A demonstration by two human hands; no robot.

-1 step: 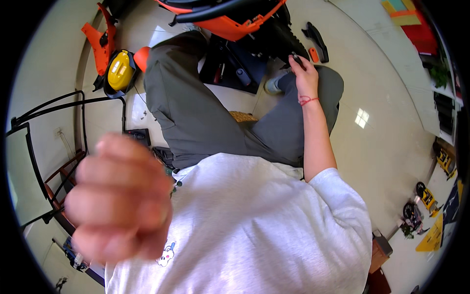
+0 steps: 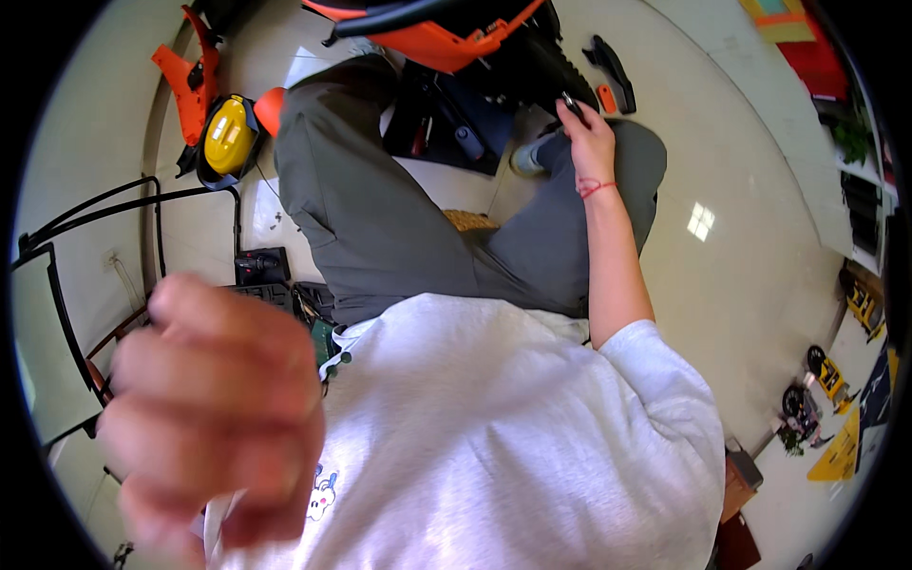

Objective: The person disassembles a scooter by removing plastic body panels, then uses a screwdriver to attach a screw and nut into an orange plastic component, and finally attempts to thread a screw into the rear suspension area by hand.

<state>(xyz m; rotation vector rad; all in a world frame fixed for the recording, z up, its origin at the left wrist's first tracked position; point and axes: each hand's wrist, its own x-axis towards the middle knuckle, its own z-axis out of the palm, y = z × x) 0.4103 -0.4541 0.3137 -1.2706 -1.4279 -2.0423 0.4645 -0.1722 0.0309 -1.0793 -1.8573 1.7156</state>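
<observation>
My left hand [image 2: 214,408] is raised close to the camera as a blurred fist in front of the left side of my shirt. Its fingers are curled, and whatever may be inside them is hidden. Over my right knee, my right hand [image 2: 593,142] is closed around a small black handheld object [image 2: 572,106] with a shiny tip; its exact kind cannot be made out. Just ahead stands an orange and black machine [image 2: 446,46] with a knobbly black tyre [image 2: 556,71]. Beneath it lies a dark tray [image 2: 456,157] with tools in it.
On the floor at the left are an orange frame part [image 2: 190,85], a yellow-domed piece [image 2: 228,138] and a drill-like tool [image 2: 258,264]. A black curved part [image 2: 613,71] and small orange piece [image 2: 606,97] lie right of the tyre. Black metal frames [image 2: 66,313] stand left.
My left fist is slightly lower and further left in the picture, exposing more of the drill-like tool on the floor. My right hand keeps its grip and has barely moved.
</observation>
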